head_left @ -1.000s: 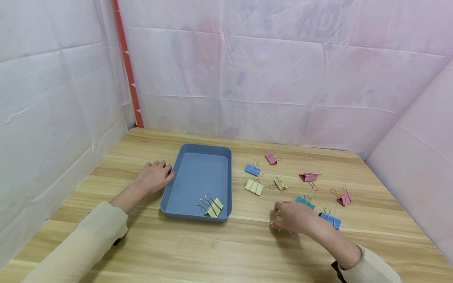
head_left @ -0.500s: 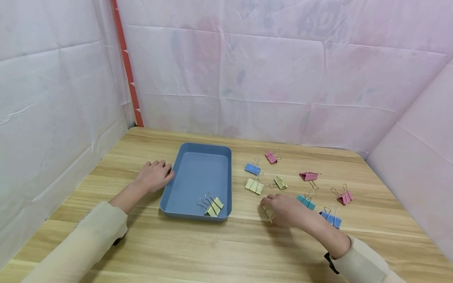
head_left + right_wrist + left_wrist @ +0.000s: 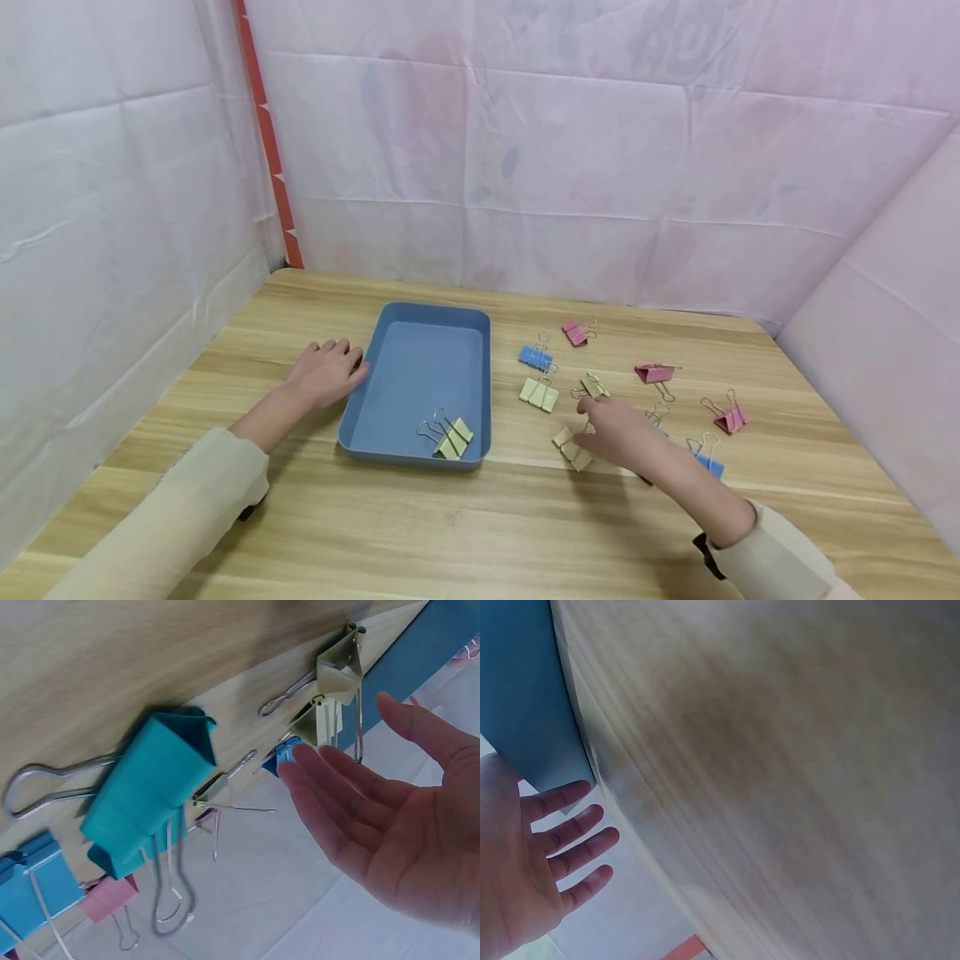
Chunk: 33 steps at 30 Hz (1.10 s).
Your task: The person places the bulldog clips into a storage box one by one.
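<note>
Two hands rest on the tabletop [image 3: 480, 533]: the left hand [image 3: 327, 375] lies flat, fingers straight, touching the blue tray [image 3: 420, 379] at centre frame; the right hand [image 3: 618, 429], fingers relaxed and empty, hovers beside a yellow clip [image 3: 572, 450].

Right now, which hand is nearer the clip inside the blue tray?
Left and right look about equal. The left hand rests at the tray's left wall; the right hand hovers right of the clip, outside the tray.

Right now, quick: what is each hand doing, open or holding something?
Left hand: open, fingers straight, resting on the table beside the blue tray.
Right hand: open, holding nothing, above the table among the binder clips, nearest an olive binder clip.
</note>
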Tool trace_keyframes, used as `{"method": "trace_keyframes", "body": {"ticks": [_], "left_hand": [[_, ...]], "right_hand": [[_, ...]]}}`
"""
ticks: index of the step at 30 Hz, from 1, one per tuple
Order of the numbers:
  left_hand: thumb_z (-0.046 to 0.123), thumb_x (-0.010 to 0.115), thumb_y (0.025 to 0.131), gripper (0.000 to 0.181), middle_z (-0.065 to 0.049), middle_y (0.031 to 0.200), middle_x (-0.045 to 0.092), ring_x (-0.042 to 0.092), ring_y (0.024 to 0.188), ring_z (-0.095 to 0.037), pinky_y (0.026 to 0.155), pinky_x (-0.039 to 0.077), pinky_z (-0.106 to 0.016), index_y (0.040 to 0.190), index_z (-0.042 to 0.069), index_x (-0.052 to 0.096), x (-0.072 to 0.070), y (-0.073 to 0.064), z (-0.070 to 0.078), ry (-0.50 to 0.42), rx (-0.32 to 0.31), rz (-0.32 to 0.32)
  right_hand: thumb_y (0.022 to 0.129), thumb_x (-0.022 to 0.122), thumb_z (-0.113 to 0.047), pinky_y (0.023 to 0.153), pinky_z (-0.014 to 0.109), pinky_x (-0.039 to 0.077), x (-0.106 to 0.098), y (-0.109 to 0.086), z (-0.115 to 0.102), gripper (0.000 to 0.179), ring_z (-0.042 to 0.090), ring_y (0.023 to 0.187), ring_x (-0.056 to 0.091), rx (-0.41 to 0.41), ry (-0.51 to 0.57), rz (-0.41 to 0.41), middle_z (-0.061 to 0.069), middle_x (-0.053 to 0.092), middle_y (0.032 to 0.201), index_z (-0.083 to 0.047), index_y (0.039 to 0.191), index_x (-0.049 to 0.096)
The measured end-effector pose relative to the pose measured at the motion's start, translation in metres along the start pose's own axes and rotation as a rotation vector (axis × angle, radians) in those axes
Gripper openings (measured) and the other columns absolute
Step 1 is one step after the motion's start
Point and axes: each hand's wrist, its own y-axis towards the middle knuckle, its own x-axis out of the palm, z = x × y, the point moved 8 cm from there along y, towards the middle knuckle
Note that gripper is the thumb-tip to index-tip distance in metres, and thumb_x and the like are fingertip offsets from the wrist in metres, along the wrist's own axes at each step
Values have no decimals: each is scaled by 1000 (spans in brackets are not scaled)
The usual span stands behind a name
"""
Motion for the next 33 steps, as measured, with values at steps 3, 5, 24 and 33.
{"method": "trace_keyframes", "body": {"ticks": [3, 5, 24, 33], "left_hand": [[30, 41, 95, 33, -14, 96, 54, 52, 89, -32, 74, 40, -49, 101, 2, 58, 0, -1, 0, 0, 1, 1], [30, 41, 95, 33, -14, 96, 54, 52, 89, -32, 74, 40, -49, 101, 2, 58, 0, -1, 0, 4, 2, -1], [30, 39, 96, 35, -13, 94, 53, 52, 90, -32, 75, 40, -49, 103, 2, 59, 2, 1, 2, 0, 4, -15], [30, 40, 96, 36, -15, 98, 54, 51, 92, -33, 76, 39, -50, 104, 1, 59, 2, 1, -1, -2, -2, -19]], "right_hand": [[79, 68, -15, 62, 37, 48, 3, -2, 4, 27, 20, 68, 58, 10, 22, -10, 5, 60, 76, 3, 97, 60], [79, 68, -13, 62, 35, 48, 5, -3, 4, 22, 18, 66, 57, -5, 36, -13, 3, 60, 75, 1, 94, 61], [77, 68, -3, 58, 28, 47, 11, 1, 5, 32, 15, 66, 57, 3, 213, 51, 3, 61, 79, 7, 104, 55], [74, 70, -3, 59, 26, 47, 20, 0, 17, 8, 11, 65, 54, 69, 324, 43, -2, 58, 70, -5, 77, 63]]}}
